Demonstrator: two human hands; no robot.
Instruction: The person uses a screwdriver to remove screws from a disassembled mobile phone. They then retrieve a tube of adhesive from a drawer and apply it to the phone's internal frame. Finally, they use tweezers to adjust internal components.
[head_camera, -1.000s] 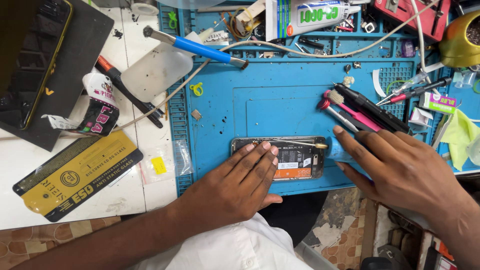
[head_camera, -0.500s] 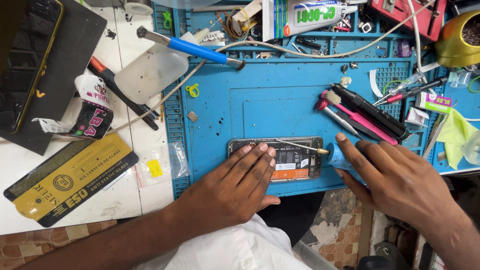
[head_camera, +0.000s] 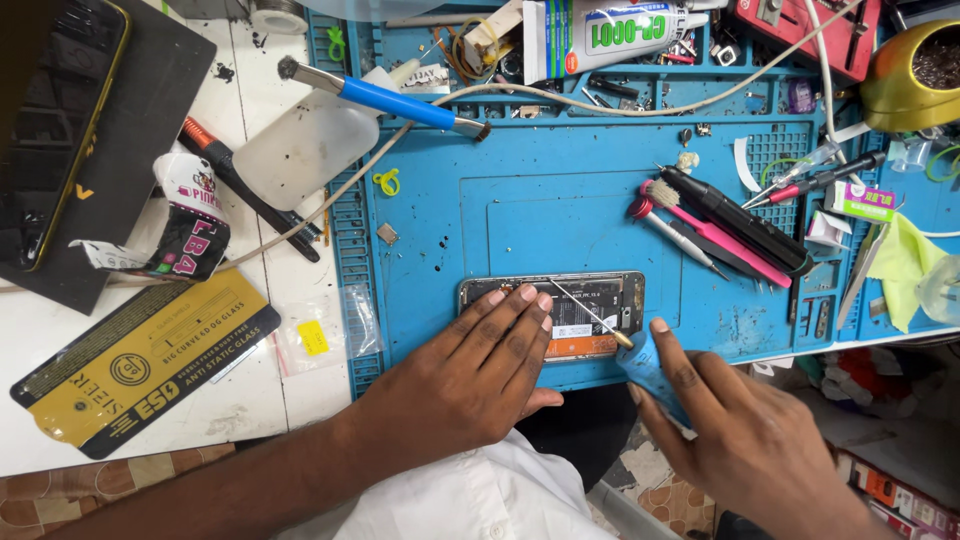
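Down on the blue work mat (head_camera: 520, 215), my left hand (head_camera: 470, 375) lies flat, fingers spread, pressing the opened phone (head_camera: 580, 300) at the mat's near edge. My right hand (head_camera: 740, 440) is closed on a blue-handled pick (head_camera: 640, 355), its thin tip lying over the phone. Tools crowd the mat's far side; a white table (head_camera: 290, 340) lies left.
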